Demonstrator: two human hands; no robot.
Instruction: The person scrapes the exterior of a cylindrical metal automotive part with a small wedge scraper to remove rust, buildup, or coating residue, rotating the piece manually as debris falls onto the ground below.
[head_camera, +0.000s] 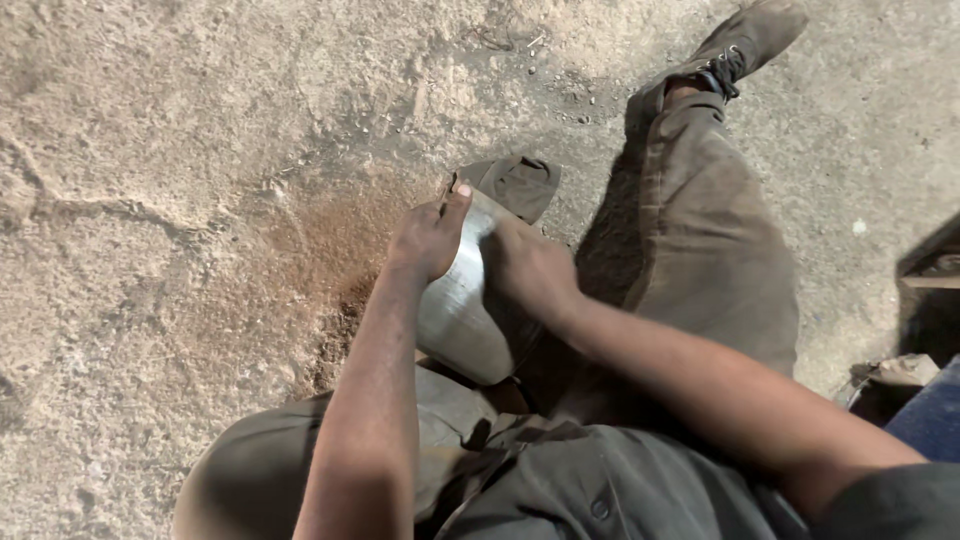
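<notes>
I sit on the ground and hold a shiny curved metal piece (462, 305) upright between my hands, its lower end near my lap. My left hand (430, 235) grips its left edge, thumb pointing up along the top. My right hand (530, 270) presses against its right side, fingers partly hidden behind the metal. Just beyond the piece lies my bent foot in a dark cloth shoe (515, 182).
Sandy, dusty ground (170, 200) spreads to the left, with a reddish-brown patch of dust (325, 260) beside the metal. My right leg (700, 230) stretches toward the top right, ending in a boot (745, 40). Dark objects and a blue item (935, 415) sit at the right edge.
</notes>
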